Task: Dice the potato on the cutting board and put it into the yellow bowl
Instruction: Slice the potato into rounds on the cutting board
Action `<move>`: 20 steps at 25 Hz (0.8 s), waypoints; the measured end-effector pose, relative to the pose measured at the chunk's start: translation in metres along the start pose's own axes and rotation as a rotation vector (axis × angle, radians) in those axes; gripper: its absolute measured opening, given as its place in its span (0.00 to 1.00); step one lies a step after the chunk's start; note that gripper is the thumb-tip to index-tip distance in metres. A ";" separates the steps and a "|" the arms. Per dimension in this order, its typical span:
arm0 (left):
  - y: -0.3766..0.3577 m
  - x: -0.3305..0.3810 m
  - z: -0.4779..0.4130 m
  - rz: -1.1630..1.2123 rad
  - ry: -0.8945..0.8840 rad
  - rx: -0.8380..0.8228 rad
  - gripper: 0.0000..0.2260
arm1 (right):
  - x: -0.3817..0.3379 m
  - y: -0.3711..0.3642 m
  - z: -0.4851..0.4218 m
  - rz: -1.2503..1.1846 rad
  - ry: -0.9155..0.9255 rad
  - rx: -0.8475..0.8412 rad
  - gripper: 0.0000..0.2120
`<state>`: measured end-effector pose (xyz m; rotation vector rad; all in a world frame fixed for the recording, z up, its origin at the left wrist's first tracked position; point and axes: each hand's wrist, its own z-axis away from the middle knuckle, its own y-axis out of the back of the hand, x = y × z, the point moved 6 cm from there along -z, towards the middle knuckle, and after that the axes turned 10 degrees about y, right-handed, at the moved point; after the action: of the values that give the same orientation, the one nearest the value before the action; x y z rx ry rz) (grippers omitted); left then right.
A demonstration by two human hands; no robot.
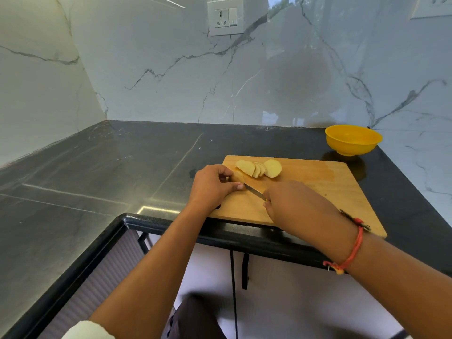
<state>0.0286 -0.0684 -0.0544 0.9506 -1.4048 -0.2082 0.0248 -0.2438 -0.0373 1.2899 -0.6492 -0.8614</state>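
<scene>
The right hand [292,204] was curled round the yellowish handle of a small steel-bladed knife [254,191], and only a sliver of that handle showed at the knuckles. The blade ran up and to the left across the rectangular wooden cutting board [318,177], with its tip meeting the thumb of the left hand [215,184]. That hand lay on the board's left edge with its fingers bent inward and the thumb stretched along the blade. Whether it pinned a piece of potato beneath the fingers could not be told, since they hid whatever lay there. A red-orange thread bracelet [352,253] circled the right wrist.

Just beyond the left hand, near the board's far edge, the pale peeled potato [259,168] lay cut into rounds that leaned on one another in a short overlapping row. None of it was diced.

The round yellow plastic bowl [353,140] stood off the board, near its far right corner, on the dark polished stone counter [97,167] against the white veined marble wall [171,69]. A white wall socket [225,17] was mounted high on that wall.
</scene>
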 end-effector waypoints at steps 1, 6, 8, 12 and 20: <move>0.000 0.000 0.000 0.003 -0.001 -0.002 0.22 | 0.002 -0.002 0.002 0.019 0.005 0.008 0.12; -0.001 -0.001 -0.001 0.009 -0.016 0.002 0.22 | 0.004 -0.003 0.032 0.129 0.114 0.190 0.09; -0.001 -0.002 0.000 0.014 -0.018 0.001 0.22 | 0.005 0.004 0.042 0.090 0.124 0.285 0.09; -0.002 -0.003 0.001 0.021 -0.019 0.000 0.22 | -0.002 0.018 0.047 -0.014 0.127 0.390 0.12; -0.001 -0.007 0.000 0.086 0.012 0.016 0.18 | -0.022 0.036 -0.019 -0.012 0.058 0.354 0.15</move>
<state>0.0273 -0.0650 -0.0603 0.9016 -1.4351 -0.1269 0.0352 -0.2133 -0.0043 1.6310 -0.7719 -0.7359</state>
